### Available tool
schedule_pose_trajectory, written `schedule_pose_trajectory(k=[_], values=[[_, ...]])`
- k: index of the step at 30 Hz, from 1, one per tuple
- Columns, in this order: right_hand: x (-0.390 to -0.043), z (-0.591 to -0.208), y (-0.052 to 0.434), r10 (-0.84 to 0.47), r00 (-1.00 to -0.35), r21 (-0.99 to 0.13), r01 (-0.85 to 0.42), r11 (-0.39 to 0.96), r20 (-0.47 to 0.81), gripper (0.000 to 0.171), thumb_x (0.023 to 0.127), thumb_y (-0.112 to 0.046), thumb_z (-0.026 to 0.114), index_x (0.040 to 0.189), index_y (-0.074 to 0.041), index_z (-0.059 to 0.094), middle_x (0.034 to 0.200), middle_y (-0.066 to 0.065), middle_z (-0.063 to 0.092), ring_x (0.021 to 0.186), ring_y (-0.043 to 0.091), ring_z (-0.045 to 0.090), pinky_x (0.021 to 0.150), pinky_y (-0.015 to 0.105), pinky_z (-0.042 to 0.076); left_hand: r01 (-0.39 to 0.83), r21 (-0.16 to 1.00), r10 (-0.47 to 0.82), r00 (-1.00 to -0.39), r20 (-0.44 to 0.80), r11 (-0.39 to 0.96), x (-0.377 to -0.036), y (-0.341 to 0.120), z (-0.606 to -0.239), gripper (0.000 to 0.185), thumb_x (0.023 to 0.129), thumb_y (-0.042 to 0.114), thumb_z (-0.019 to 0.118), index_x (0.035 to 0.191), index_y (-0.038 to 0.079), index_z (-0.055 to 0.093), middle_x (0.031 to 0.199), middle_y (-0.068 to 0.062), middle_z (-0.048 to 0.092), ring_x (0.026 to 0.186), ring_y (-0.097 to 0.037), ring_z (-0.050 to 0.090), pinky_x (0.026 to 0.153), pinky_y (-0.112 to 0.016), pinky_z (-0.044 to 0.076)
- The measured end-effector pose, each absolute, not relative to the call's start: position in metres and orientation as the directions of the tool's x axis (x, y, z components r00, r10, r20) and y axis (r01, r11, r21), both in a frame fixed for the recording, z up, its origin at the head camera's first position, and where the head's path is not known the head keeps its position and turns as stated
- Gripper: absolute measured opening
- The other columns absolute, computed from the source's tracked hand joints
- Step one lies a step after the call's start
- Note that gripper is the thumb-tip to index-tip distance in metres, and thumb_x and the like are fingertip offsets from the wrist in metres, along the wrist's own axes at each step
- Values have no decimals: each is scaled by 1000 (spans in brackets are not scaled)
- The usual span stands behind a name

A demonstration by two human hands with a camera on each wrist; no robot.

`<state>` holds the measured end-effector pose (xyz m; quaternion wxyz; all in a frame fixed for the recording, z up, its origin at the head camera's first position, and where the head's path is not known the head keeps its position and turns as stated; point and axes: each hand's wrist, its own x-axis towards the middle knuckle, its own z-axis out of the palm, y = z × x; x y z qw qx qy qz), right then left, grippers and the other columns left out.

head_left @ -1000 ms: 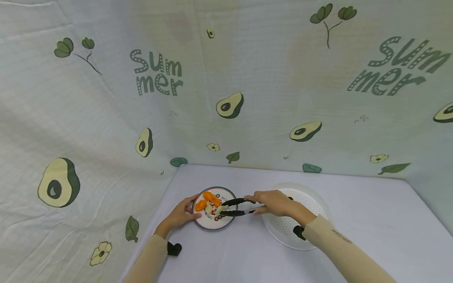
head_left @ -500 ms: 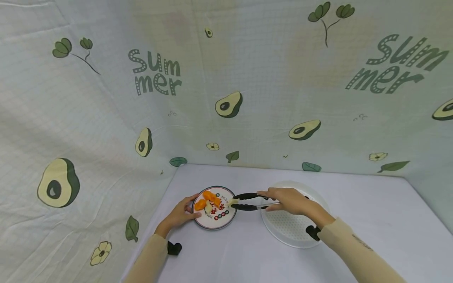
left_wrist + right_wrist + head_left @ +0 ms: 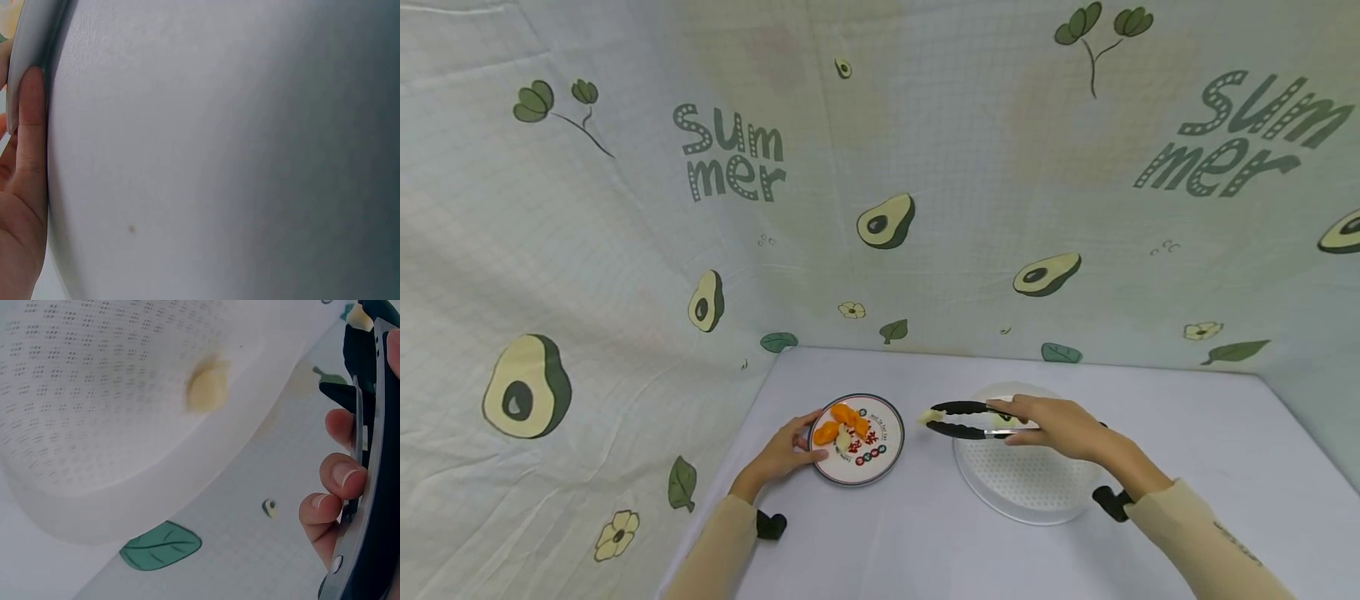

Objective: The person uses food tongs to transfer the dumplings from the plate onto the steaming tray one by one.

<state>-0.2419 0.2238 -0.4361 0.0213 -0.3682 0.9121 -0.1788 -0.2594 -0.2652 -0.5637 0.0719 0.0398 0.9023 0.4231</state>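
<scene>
My left hand point(image 3: 781, 454) grips the left rim of a small round white plate point(image 3: 880, 467) with printed red characters and a dark edge. Several orange pieces point(image 3: 826, 432) and a pale yellow piece point(image 3: 843, 440) lie on that plate. In the left wrist view, a finger point(image 3: 31, 119) lies against the plate's underside. My right hand point(image 3: 1060, 427) holds black-tipped metal tongs point(image 3: 962, 432), whose tips pinch a pale yellow piece point(image 3: 932, 415) between plate and colander. Below the right hand is a white perforated round colander point(image 3: 1000, 504); the right wrist view shows a pale yellow piece point(image 3: 209, 389) inside it.
Both dishes stand on a white table point(image 3: 880, 550). A pale cloth point(image 3: 955, 167) printed with avocados and leaves rises behind the table and along its left side. A black strap piece point(image 3: 1111, 503) shows at the right wrist, another point(image 3: 771, 525) at the left.
The right hand has moved right with the tongs, carrying the pale yellow piece off the plate toward the colander. The left hand stays at the plate's rim.
</scene>
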Motion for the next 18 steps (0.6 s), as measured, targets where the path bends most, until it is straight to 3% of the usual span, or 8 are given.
schedule_pose_trajectory(k=[8, 18], values=[[-228, -433, 255, -623, -778, -336, -610, 718, 80, 61, 93, -40, 67, 144, -10, 54, 99, -13, 57, 78, 2, 50, 68, 33, 48, 19, 773, 139, -986, -89, 634, -258, -265, -563, 81, 80, 25, 86, 150, 19, 47, 119, -5, 54, 79, -17, 50, 71, -32, 41], [-220, -443, 280, -595, -801, -340, -578, 741, 66, 61, 92, -40, 68, 143, -9, 55, 90, -15, 49, 71, 0, 43, 62, 27, 40, 29, 778, 144, -986, -80, 628, -259, -265, -565, 81, 80, 24, 86, 150, 20, 47, 123, -5, 53, 79, -16, 51, 70, -31, 42]])
